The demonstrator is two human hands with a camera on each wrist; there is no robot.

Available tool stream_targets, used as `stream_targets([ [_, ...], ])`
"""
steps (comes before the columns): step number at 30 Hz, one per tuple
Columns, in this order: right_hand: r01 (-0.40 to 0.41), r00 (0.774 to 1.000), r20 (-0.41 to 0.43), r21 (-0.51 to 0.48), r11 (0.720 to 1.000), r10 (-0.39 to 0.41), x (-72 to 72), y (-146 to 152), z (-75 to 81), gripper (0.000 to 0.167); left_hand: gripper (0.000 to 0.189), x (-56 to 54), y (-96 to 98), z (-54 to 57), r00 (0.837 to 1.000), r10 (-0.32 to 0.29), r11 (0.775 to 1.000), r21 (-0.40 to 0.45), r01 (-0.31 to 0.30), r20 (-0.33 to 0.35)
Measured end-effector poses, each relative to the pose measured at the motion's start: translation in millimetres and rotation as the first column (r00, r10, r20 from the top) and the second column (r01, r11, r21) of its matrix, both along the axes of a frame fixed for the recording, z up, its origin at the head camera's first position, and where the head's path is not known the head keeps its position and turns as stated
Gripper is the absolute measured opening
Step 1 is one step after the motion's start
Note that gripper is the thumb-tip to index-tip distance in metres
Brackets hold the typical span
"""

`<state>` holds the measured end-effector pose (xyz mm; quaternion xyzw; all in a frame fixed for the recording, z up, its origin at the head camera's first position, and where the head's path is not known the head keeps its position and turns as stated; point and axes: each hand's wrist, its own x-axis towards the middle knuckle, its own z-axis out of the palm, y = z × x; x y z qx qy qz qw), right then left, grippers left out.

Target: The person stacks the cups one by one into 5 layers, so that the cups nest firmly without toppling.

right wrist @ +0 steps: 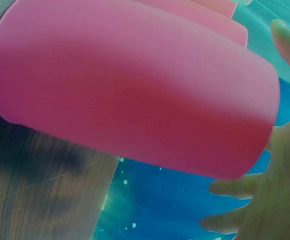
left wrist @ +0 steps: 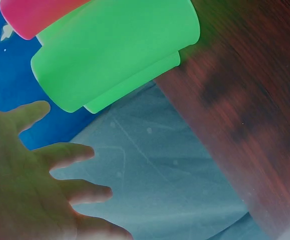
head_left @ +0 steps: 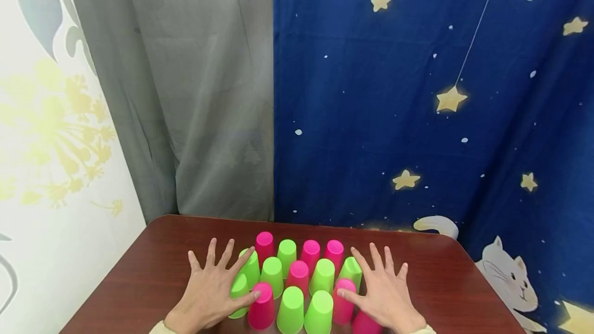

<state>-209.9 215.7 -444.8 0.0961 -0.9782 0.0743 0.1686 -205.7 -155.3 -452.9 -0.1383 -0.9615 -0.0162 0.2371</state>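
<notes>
Several green and pink cups stand upside down in a cluster at the table's middle. My left hand (head_left: 210, 290) is spread over the cluster's left side, its thumb over a pink cup (head_left: 262, 307) and its index finger by a green cup (head_left: 250, 268). On the right side, my right hand (head_left: 385, 293) is spread with straight fingers, thumb over another pink cup (head_left: 343, 305). Neither hand grips anything. In the left wrist view a green cup (left wrist: 119, 45) lies beyond the fingers; in the right wrist view a pink cup (right wrist: 134, 90) fills the middle. Whether the hands touch cups, I cannot tell.
The cups stand on a dark reddish-brown wooden table (head_left: 445, 282) with rounded far corners. Behind it hang a grey curtain (head_left: 218, 92) and a blue curtain (head_left: 352, 117) with stars. A white patterned panel (head_left: 55, 236) is at the left.
</notes>
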Motion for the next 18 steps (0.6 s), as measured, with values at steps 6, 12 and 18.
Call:
stream_targets([
  [6,-0.009,1.0,-0.007,-0.019,1.0,0.009,3.5,-1,0.8,0.094,0.088,4.9,-2.3,-0.3,1.0,0.0,1.0,0.019,-0.001,0.022],
  [12,-0.008,1.0,0.017,-0.048,0.999,0.009,1.3,0,3.6,0.091,0.085,8.6,-6.8,-0.9,0.998,0.01,0.996,0.089,-0.015,0.06],
  [18,-0.014,0.993,0.117,-0.132,0.991,0.03,0.6,0,9.0,0.083,0.083,9.2,-11.0,-3.5,0.992,-0.009,0.984,0.179,-0.013,0.123],
])
